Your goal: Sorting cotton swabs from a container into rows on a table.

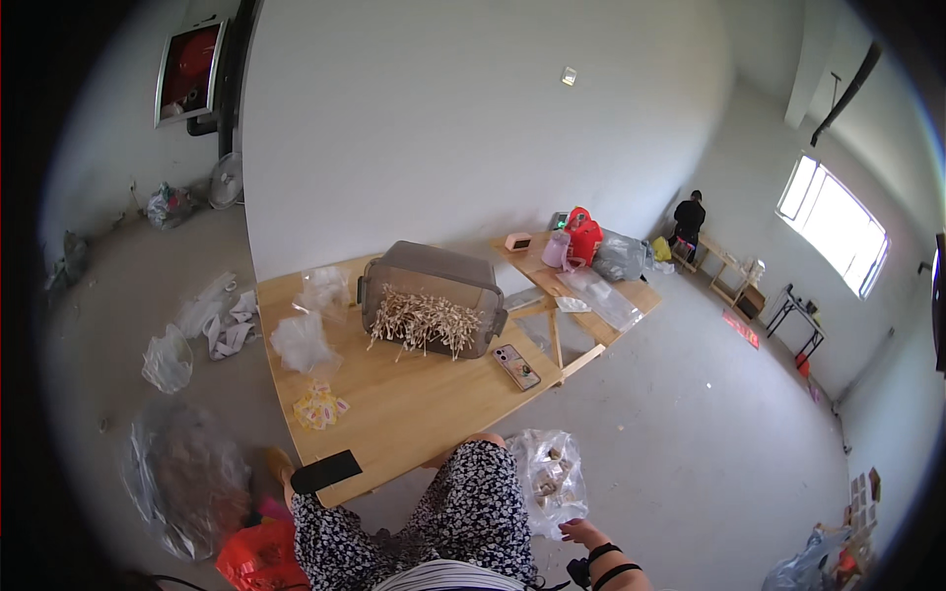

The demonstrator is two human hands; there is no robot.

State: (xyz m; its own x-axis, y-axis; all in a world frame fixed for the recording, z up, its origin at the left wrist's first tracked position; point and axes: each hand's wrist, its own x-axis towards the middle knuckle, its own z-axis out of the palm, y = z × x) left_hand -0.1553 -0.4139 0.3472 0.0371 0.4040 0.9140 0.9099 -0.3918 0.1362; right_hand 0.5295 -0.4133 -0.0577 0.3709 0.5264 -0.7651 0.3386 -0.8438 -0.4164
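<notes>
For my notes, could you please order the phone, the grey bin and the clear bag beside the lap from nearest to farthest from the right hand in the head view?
1. Clear bag: just ahead of the right hand.
2. Phone: right side of the table.
3. Grey bin: beyond the phone, leftward.

A white wall (473, 128) rises at twelve o'clock, a silver-framed fire-hose cabinet (190, 71) at ten, a bright window (831, 225) toward three; smooth grey floor (670, 424) spreads at four.
</notes>
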